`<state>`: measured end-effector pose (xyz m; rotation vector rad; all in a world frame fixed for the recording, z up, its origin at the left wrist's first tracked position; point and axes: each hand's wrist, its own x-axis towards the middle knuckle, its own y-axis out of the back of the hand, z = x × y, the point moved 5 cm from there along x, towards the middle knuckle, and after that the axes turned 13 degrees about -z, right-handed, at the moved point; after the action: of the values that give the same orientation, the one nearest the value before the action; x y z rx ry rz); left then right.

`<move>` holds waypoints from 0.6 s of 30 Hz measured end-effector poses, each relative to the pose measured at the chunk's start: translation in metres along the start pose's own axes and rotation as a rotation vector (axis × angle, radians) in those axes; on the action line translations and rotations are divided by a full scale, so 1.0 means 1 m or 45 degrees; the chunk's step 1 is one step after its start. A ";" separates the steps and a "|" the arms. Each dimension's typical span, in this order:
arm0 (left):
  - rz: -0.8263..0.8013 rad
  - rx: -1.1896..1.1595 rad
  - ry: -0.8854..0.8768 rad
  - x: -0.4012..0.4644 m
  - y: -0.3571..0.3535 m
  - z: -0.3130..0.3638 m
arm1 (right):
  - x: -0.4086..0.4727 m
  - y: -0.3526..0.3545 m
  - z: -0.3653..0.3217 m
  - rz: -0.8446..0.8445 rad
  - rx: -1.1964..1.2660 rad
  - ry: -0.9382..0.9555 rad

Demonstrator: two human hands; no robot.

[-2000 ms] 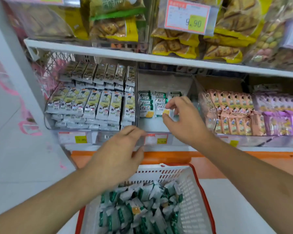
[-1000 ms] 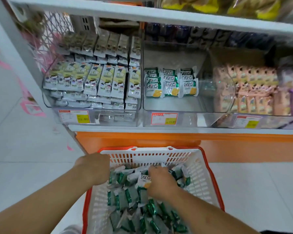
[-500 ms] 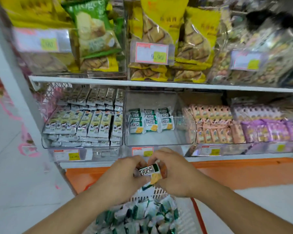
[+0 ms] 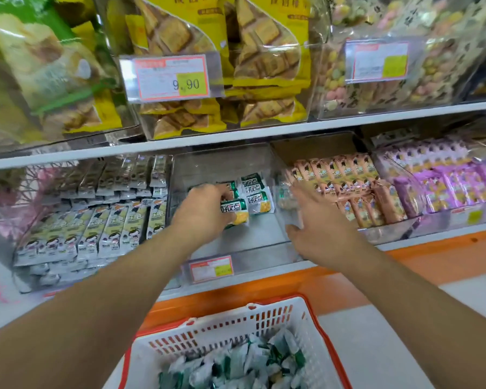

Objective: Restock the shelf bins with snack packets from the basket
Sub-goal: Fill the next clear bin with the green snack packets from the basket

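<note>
A clear shelf bin in the middle of the lower shelf holds several green-and-white snack packets stacked at its back. My left hand is inside the bin and grips one such packet, low against the left stack. My right hand hovers with fingers spread at the bin's right wall and holds nothing. Below, a white basket with a red rim is full of the same green-and-white packets.
Left of the middle bin is a bin of grey-green bars; to the right are bins of pink packets and purple packets. Above, the upper shelf carries yellow biscuit bags and a price tag. An orange base runs under the shelf.
Both hands rose from just above the basket, where they held one packet together. My left hand has carried the packet into the middle bin; my right hand has let go and spread beside it.
</note>
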<state>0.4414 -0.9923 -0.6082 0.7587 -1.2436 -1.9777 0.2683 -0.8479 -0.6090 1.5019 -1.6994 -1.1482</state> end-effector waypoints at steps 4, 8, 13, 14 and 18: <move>0.021 0.172 0.018 0.042 -0.028 -0.020 | 0.004 -0.006 0.006 0.009 -0.017 0.035; 0.085 0.342 0.015 0.065 -0.042 -0.028 | 0.006 -0.006 0.006 0.037 -0.039 0.034; 0.114 0.523 0.020 0.076 -0.049 -0.024 | 0.008 -0.005 0.009 0.031 -0.016 0.030; 0.118 0.522 0.023 0.077 -0.050 -0.024 | 0.008 -0.004 0.008 0.031 -0.013 0.028; 0.107 0.522 0.042 0.078 -0.053 -0.021 | 0.007 -0.004 0.005 0.041 -0.009 0.025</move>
<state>0.3983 -1.0483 -0.6741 0.9122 -1.6580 -1.6543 0.2641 -0.8531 -0.6154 1.4719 -1.6982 -1.1180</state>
